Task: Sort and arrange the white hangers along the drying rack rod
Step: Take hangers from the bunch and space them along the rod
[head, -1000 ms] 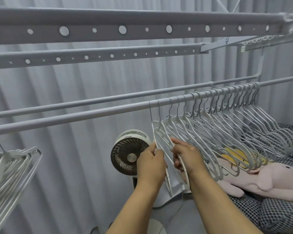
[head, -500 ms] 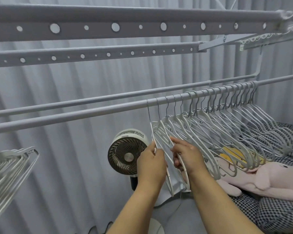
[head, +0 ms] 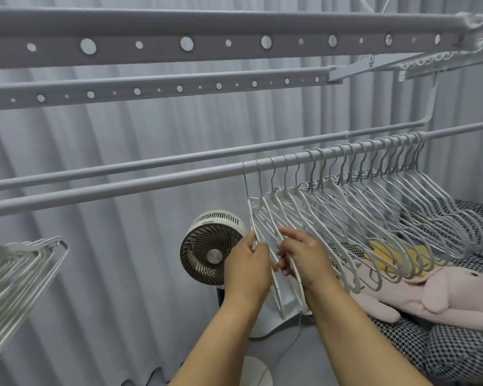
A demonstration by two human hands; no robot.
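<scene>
- Two hands work low in the frame: the left hand point(head: 247, 267) pinches the slanting arm of the endmost white hanger point(head: 253, 218), its grip clamped on that thin bar, while the right hand point(head: 304, 257) has its grip closed round the arm of the second hanger point(head: 290, 264) just beside it.
- Both held hangers run their long axes steeply down from the hooks above to curved ends below the hands, so each grip sits about midway along an arm, with the hook up and slightly left of it.
- Judged from this, the coming move turns on that upward offset: a push at the arm swings the hanger before the hook slides, and the left hand, nearer the bare stretch of rod, looks best placed to draw the endmost hanger leftward.
- Behind the hands stands a round fan point(head: 211, 253), and to the right a pink plush toy point(head: 444, 291) lies on checked bedding point(head: 457, 352).
- Higher up, the row of hangers point(head: 374, 207) crowds the right part of the drying rack rod point(head: 123, 190), hooks spaced wider at the left end than at the right; a separate bundle of hangers point(head: 17, 263) hangs at far left.
- Farthest back, two perforated rails point(head: 179, 43) cross in front of a pleated curtain point(head: 123, 135).
</scene>
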